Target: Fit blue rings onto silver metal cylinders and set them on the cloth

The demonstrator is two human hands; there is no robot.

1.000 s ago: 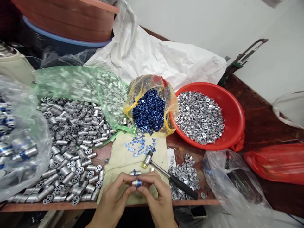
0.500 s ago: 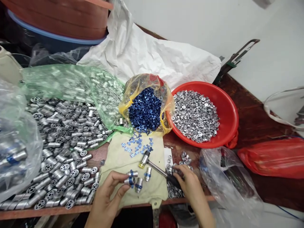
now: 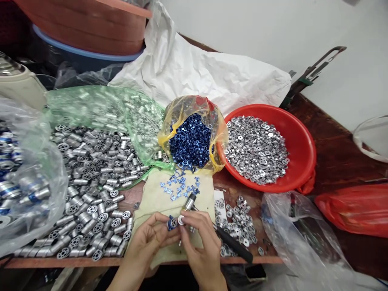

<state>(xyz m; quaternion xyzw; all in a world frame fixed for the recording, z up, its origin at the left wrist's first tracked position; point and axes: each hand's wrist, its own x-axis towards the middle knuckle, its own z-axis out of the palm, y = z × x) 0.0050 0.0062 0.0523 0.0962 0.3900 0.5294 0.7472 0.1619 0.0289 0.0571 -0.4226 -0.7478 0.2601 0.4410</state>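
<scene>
Over the pale cloth (image 3: 145, 210), my left hand (image 3: 148, 238) pinches a metal hub with a blue ring (image 3: 172, 223), its holed end towards me. Close beside that end, my right hand (image 3: 202, 238) grips a small round silver cap (image 3: 181, 220) between thumb and fingers. Behind the right hand lies a hammer (image 3: 235, 244), its black handle pointing down to the right. Other blue-ringed hubs seen on the cloth earlier are mostly hidden by my hands. Loose blue rings (image 3: 178, 186) are scattered on the cloth's far part.
Plain metal hubs (image 3: 97, 218) are heaped at left, under a green bag (image 3: 91, 105). A yellow bag (image 3: 166, 137) holds blue rings; a red basin (image 3: 300, 149) holds silver caps. More caps (image 3: 242, 222) lie right of the cloth. Finished-looking hubs fill a clear bag (image 3: 57, 173).
My right hand has left the caps beside the hammer handle and come to the left hand with one cap. The left hand has turned its hub, and the view has shifted slightly.
</scene>
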